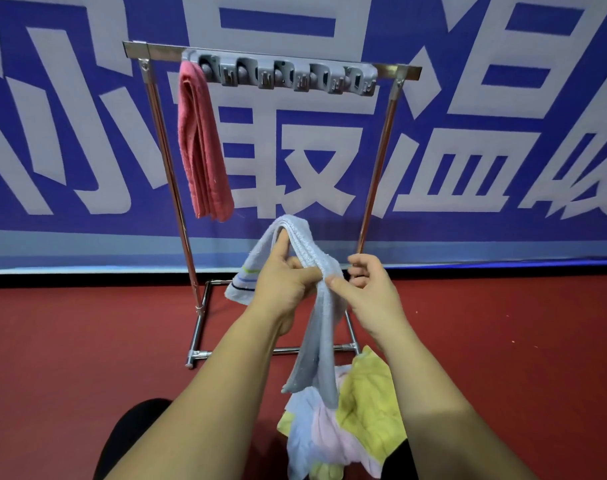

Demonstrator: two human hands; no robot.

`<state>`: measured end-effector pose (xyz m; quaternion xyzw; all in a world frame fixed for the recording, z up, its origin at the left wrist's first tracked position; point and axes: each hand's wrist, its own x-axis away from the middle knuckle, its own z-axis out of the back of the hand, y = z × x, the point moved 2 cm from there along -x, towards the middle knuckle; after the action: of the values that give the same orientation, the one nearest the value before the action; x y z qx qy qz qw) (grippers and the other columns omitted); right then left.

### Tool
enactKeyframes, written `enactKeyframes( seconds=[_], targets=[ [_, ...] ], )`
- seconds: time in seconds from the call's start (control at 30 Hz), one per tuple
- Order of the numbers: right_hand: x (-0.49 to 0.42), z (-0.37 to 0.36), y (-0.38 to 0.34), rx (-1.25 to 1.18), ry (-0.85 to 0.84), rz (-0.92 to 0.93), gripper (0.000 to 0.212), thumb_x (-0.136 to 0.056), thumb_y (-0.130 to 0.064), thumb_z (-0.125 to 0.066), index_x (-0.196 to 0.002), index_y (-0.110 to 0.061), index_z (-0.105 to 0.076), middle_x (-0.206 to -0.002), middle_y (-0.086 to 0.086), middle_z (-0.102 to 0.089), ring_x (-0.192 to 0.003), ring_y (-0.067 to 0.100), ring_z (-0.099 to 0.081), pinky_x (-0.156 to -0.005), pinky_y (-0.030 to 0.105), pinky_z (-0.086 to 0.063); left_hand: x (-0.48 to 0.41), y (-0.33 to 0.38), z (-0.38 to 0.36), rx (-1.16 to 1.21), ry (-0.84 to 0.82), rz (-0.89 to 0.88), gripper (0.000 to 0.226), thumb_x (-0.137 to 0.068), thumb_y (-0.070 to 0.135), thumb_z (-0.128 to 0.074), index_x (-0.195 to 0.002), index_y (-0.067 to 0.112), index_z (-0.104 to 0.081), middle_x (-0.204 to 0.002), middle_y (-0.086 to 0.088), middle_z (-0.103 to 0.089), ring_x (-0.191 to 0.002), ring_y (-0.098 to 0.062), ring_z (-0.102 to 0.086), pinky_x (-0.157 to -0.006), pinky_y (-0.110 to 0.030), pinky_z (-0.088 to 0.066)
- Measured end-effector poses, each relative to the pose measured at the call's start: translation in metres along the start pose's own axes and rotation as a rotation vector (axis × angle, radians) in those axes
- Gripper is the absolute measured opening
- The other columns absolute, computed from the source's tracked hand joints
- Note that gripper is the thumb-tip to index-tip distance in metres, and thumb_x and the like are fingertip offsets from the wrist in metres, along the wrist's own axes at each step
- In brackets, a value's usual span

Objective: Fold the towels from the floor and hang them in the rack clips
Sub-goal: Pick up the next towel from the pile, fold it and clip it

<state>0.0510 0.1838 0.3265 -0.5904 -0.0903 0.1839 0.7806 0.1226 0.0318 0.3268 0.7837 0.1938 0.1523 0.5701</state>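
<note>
A light grey-blue towel (315,327) with coloured stripes near one end is folded over the raised fingers of my left hand (281,282), which holds it; both ends hang down. My right hand (367,289) pinches the same towel with its thumb just right of the left hand. Behind stands a metal rack (163,133) whose top bar carries a grey strip of clips (284,72). A folded pink towel (201,143) hangs from the leftmost clip; the other clips hold nothing. A pile of yellow, pink and pale blue towels (350,420) lies on the floor below my hands.
The red floor (87,341) runs out on both sides of the rack. A blue and white banner wall (468,168) stands right behind the rack. My dark-clothed knee (135,431) shows at the lower left.
</note>
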Motion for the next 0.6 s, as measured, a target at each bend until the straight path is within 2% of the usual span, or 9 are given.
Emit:
enactKeyframes(
  seconds=[0.03,0.1,0.2,0.3,0.37,0.47,0.53,0.6],
  targets=[
    [0.002,-0.002,-0.001,0.022,-0.034,0.021,0.045,-0.084,-0.029,-0.089,-0.119,-0.029,-0.062,-0.113,-0.002,-0.064,-0.085,0.004,-0.061,-0.075,0.019,-0.050,-0.001,-0.002,-0.001,-0.028,0.024,-0.007,0.099,-0.079,-0.008,-0.073,-0.153,0.052,-0.045,-0.094,-0.018,-0.062,-0.087,-0.034,-0.053,-0.082,-0.052,-0.049],
    [0.004,-0.007,-0.004,0.030,-0.089,0.034,0.033,-0.087,-0.023,-0.087,-0.113,-0.023,-0.066,-0.094,-0.005,-0.066,-0.070,0.003,-0.059,-0.071,0.027,-0.053,-0.002,-0.005,-0.004,-0.071,0.054,-0.032,0.101,-0.078,-0.007,-0.069,-0.155,0.052,-0.041,-0.087,-0.015,-0.058,-0.082,-0.032,-0.051,-0.078,-0.049,-0.049],
    [0.006,-0.008,-0.005,0.084,-0.090,0.074,0.018,-0.091,-0.019,-0.080,-0.104,-0.024,-0.069,-0.077,-0.010,-0.065,-0.064,0.006,-0.059,-0.070,0.041,-0.058,0.001,-0.002,-0.007,-0.150,0.073,-0.077,0.102,-0.078,-0.005,-0.066,-0.158,0.051,-0.037,-0.079,-0.012,-0.049,-0.074,-0.027,-0.047,-0.072,-0.044,-0.047],
    [0.006,-0.006,-0.007,0.285,-0.040,0.170,0.017,-0.089,-0.014,-0.071,-0.100,-0.028,-0.067,-0.080,-0.008,-0.065,-0.067,0.012,-0.058,-0.070,0.039,-0.054,0.005,0.001,-0.008,-0.244,0.124,-0.102,0.104,-0.080,0.000,-0.067,-0.158,0.058,-0.031,-0.074,-0.008,-0.048,-0.069,-0.025,-0.046,-0.066,-0.041,-0.046],
    [0.005,-0.005,-0.010,0.406,-0.021,0.198,0.025,-0.087,-0.014,-0.066,-0.106,-0.030,-0.065,-0.084,-0.007,-0.062,-0.076,0.016,-0.058,-0.068,0.035,-0.049,0.007,0.004,-0.009,-0.290,0.145,-0.120,0.103,-0.080,0.004,-0.068,-0.157,0.061,-0.030,-0.073,-0.009,-0.049,-0.066,-0.026,-0.047,-0.062,-0.041,-0.047],
    [0.002,-0.008,-0.009,0.470,-0.099,0.119,0.031,-0.087,-0.016,-0.065,-0.115,-0.030,-0.060,-0.079,-0.009,-0.062,-0.078,0.016,-0.060,-0.065,0.034,-0.047,0.008,0.006,-0.012,-0.299,0.146,-0.145,0.103,-0.077,0.009,-0.069,-0.157,0.060,-0.029,-0.080,-0.011,-0.063,-0.068,-0.025,-0.058,-0.064,-0.045,-0.054],
    [0.002,-0.009,-0.004,0.465,-0.147,0.040,0.025,-0.086,-0.019,-0.066,-0.108,-0.032,-0.061,-0.075,-0.010,-0.065,-0.075,0.014,-0.062,-0.064,0.035,-0.049,0.009,0.007,-0.013,-0.302,0.150,-0.155,0.103,-0.079,0.007,-0.070,-0.157,0.060,-0.028,-0.084,-0.008,-0.066,-0.070,-0.022,-0.062,-0.065,-0.041,-0.056],
    [-0.001,-0.007,-0.002,0.488,-0.132,0.005,0.020,-0.085,-0.020,-0.066,-0.101,-0.031,-0.062,-0.075,-0.007,-0.067,-0.077,0.019,-0.065,-0.068,0.038,-0.052,0.012,0.009,-0.012,-0.311,0.171,-0.173,0.103,-0.085,0.004,-0.071,-0.160,0.058,-0.026,-0.086,-0.006,-0.066,-0.069,-0.017,-0.062,-0.063,-0.032,-0.055]
  ],
)
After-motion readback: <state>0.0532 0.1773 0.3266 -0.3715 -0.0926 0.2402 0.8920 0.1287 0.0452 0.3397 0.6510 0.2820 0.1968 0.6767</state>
